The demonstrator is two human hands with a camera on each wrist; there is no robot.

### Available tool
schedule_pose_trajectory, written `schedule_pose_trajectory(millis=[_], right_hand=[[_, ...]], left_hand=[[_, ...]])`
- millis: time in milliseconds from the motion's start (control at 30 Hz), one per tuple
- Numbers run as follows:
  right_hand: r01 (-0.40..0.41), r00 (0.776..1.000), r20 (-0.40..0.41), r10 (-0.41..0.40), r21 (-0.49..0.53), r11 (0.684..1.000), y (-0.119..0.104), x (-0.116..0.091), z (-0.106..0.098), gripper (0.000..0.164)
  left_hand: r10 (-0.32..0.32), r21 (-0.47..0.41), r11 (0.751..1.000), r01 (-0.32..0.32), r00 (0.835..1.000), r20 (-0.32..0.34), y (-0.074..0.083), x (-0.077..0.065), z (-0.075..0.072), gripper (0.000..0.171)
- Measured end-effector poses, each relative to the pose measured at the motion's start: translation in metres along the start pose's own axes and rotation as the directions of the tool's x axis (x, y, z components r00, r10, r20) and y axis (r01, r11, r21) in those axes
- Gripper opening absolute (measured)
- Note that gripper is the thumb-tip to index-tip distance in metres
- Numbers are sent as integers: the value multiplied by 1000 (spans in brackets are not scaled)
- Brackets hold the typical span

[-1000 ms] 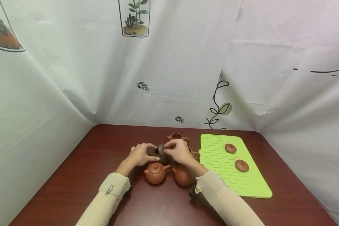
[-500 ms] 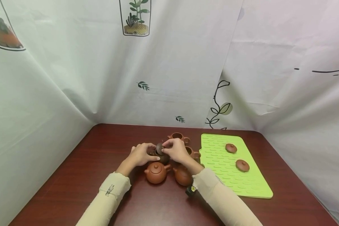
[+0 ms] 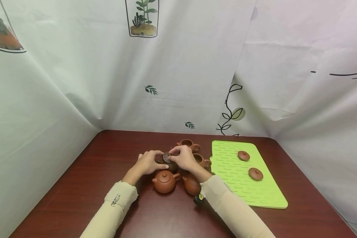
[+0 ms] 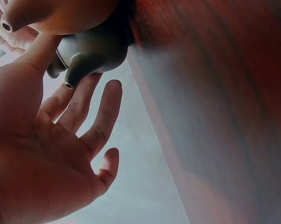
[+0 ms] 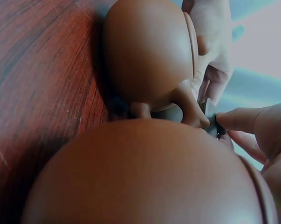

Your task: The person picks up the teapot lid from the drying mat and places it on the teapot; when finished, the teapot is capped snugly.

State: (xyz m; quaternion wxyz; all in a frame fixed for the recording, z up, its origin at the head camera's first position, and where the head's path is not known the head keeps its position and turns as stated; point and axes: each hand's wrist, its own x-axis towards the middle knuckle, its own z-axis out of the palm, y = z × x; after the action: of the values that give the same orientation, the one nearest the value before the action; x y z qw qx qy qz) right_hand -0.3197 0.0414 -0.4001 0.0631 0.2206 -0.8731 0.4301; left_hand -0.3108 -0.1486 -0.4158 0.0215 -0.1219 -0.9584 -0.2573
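Observation:
In the head view a dark brown teapot (image 3: 173, 168) stands amid reddish-brown ones at the middle of the table. My left hand (image 3: 148, 162) grips it, thumb on the near side and fingers beyond; the left wrist view shows fingertips against its dark body (image 4: 96, 51) near the spout. Between thumb and fingertips, my right hand (image 3: 185, 159) pinches the knob of a dark lid (image 3: 166, 157), which lies tilted at the dark teapot's mouth. A lidded reddish-brown teapot (image 3: 164, 183) sits just in front. Beside my right wrist is another reddish-brown teapot (image 3: 191, 185), partly covered by the sleeve.
Two lidless reddish-brown teapots, one at the back (image 3: 197, 147) and one behind the right hand (image 3: 206, 163), stand close by. A lime-green mat (image 3: 226, 178) on the right bears two reddish-brown lids, a farther (image 3: 243, 155) and a nearer one (image 3: 256, 174). White cloth (image 3: 178, 66) encloses the table.
My right hand has shifted slightly left and tipped the dark lid down from steeply tilted to flatter over the dark teapot's mouth. The left hand has stayed in place.

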Motion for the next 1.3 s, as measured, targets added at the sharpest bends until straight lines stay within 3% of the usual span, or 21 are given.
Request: schedule_pose_trajectory(millis=[167,500,1300], right_hand=[[28,1000,4,-28,-10,1000,2,2,2,9],[26,999,27,-26,-18,999,1,4,2,10],[14,996,89,-9,-59,998,3,0,-6,12]], left_hand=[[4,-7,1000,-4,1000,-1,0,0,-1,55],[-13,0,1000,13,1000,8,-1,0,0,56],[18,-21,1000,-17,1000,20,2,-2,-2,50]])
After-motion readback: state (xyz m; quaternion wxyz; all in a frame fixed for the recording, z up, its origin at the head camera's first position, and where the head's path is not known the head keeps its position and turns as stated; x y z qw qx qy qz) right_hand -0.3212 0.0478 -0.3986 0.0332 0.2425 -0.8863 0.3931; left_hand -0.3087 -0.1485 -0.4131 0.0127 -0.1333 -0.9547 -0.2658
